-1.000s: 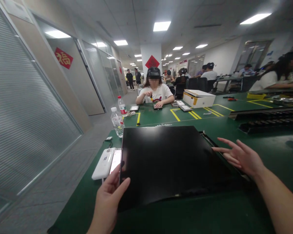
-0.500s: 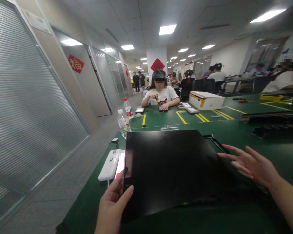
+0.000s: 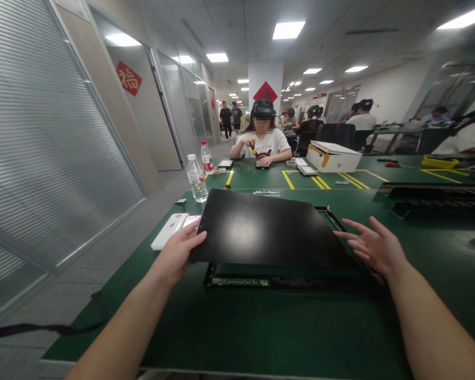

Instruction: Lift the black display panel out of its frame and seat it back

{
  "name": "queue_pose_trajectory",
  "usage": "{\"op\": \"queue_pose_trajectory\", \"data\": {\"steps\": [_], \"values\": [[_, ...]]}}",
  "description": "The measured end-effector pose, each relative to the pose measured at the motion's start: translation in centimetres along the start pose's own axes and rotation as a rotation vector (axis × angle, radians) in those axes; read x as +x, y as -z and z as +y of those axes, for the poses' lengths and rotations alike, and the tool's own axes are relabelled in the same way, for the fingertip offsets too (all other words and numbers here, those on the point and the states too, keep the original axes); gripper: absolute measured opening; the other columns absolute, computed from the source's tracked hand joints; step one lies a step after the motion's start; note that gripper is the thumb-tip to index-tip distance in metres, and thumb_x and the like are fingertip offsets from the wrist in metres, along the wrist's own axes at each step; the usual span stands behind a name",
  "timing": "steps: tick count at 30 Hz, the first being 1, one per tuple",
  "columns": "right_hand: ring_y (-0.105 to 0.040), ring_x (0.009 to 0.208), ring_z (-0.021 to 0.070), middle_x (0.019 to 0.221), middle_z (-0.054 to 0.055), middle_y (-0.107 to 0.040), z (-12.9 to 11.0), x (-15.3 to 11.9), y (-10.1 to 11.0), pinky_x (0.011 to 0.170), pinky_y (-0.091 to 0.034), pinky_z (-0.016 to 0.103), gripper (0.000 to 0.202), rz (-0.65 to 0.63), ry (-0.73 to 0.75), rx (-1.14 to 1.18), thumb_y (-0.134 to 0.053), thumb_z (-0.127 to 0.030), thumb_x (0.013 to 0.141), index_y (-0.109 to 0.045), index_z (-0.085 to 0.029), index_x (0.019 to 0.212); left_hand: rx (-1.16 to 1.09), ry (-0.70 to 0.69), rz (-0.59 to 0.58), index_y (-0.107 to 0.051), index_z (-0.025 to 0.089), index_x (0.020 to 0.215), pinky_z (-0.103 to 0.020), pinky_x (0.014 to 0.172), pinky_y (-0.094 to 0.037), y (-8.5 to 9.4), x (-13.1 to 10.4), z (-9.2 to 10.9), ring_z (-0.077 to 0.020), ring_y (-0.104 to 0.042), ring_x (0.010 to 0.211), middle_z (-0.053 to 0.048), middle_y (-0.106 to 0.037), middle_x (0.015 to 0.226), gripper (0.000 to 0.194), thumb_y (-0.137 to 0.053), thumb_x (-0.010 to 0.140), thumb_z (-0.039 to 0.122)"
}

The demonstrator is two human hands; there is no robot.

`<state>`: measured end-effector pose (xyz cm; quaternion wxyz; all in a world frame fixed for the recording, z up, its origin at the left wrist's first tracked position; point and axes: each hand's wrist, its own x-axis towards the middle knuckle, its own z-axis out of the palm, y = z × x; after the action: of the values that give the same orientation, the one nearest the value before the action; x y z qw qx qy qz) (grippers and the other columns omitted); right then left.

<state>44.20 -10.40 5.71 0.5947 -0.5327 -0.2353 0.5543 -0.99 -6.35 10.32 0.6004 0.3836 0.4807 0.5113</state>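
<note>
The flat panel point(image 3: 253, 227) is coloured plain black, and the thin frame point(image 3: 309, 283) is also coloured black, with a green strip point(image 3: 241, 282). The table point(image 3: 285, 332) is covered in dark green and is marked with yellow lines point(image 3: 288, 180). The carton point(image 3: 342, 160) is coloured white, with some yellow. The door sign point(image 3: 129, 78) is printed in red and gold.

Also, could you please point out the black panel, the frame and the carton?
black panel point(image 3: 263, 228), head view: middle of its glossy face
frame point(image 3: 301, 282), head view: its near rail
carton point(image 3: 340, 162), head view: its near side
</note>
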Motion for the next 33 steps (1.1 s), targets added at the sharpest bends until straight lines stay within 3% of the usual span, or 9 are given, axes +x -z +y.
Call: {"op": "queue_pose_trajectory", "data": {"steps": [5,9,12,16,22,29,33], "values": [[-0.031,0.042,0.0066,0.099,0.018,-0.076,0.0,0.1,-0.4,0.034,-0.029,0.019,0.047,0.013,0.001,0.029,-0.040,-0.057,0.100,-0.059,-0.021,0.123,0.066,0.029,0.038,-0.068,0.016,0.116,-0.028,0.056,-0.059,-0.8,1.4,0.5,-0.0219,-0.077,0.065,-0.007,-0.082,0.089,0.047,-0.069,0.071,0.004],[-0.032,0.043,0.0063,0.093,0.016,-0.075,0.1,0.3,-0.1,0.035,-0.029,0.018,0.044,0.047,0.015,0.055,-0.040,-0.052,0.101,-0.059,-0.020,0.124,0.098,0.027,0.126,-0.065,0.019,0.104,-0.026,0.054,-0.056,-1.4,2.3,-0.4,-0.0182,-0.070,0.055,0.000,-0.076,0.074,0.037,-0.066,0.071,0.003],[-0.031,0.042,0.0069,0.091,0.014,-0.074,0.2,0.6,0.2,0.035,-0.029,0.018,0.041,0.053,0.008,0.041,-0.040,-0.051,0.101,-0.058,-0.022,0.124,0.122,-0.038,0.124,-0.064,0.017,0.098,-0.023,0.055,-0.055,-1.5,3.0,-1.7,-0.0164,-0.072,0.059,0.000,-0.075,0.073,0.026,-0.066,0.076,0.004],[-0.030,0.041,0.0069,0.086,0.012,-0.073,0.6,1.0,0.5,0.034,-0.026,0.018,0.039,0.051,0.006,-0.001,-0.039,-0.051,0.102,-0.057,-0.022,0.121,0.125,-0.047,0.062,-0.059,0.018,0.103,-0.029,0.069,-0.063,-0.9,3.1,-3.1,-0.0218,-0.079,0.080,-0.006,-0.081,0.090,0.029,-0.077,0.082,0.011],[-0.031,0.040,0.0070,0.086,0.012,-0.072,0.8,1.2,0.5,0.033,-0.026,0.019,0.040,0.072,0.012,-0.078,-0.040,-0.052,0.101,-0.057,-0.021,0.120,0.179,0.009,0.069,-0.057,0.017,0.106,-0.034,0.077,-0.066,-0.2,3.0,-3.6,-0.0214,-0.080,0.081,-0.007,-0.082,0.092,0.031,-0.076,0.086,0.002],[-0.033,0.041,0.0075,0.083,0.009,-0.067,0.7,1.5,0.7,0.034,-0.028,0.021,0.040,0.110,0.047,-0.139,-0.041,-0.054,0.100,-0.055,-0.022,0.119,0.197,-0.008,0.033,-0.060,0.017,0.105,-0.035,0.087,-0.066,-0.8,3.4,-4.9,-0.0230,-0.081,0.094,-0.008,-0.082,0.096,0.026,-0.075,0.089,0.003],[-0.032,0.041,0.0076,0.083,0.008,-0.064,0.6,1.8,0.8,0.034,-0.028,0.021,0.039,0.129,0.058,-0.173,-0.040,-0.053,0.101,-0.053,-0.021,0.119,0.233,-0.019,-0.007,-0.063,0.016,0.102,-0.035,0.085,-0.066,-1.0,3.4,-5.4,-0.0227,-0.081,0.086,-0.007,-0.082,0.091,0.022,-0.076,0.088,0.005]]}}
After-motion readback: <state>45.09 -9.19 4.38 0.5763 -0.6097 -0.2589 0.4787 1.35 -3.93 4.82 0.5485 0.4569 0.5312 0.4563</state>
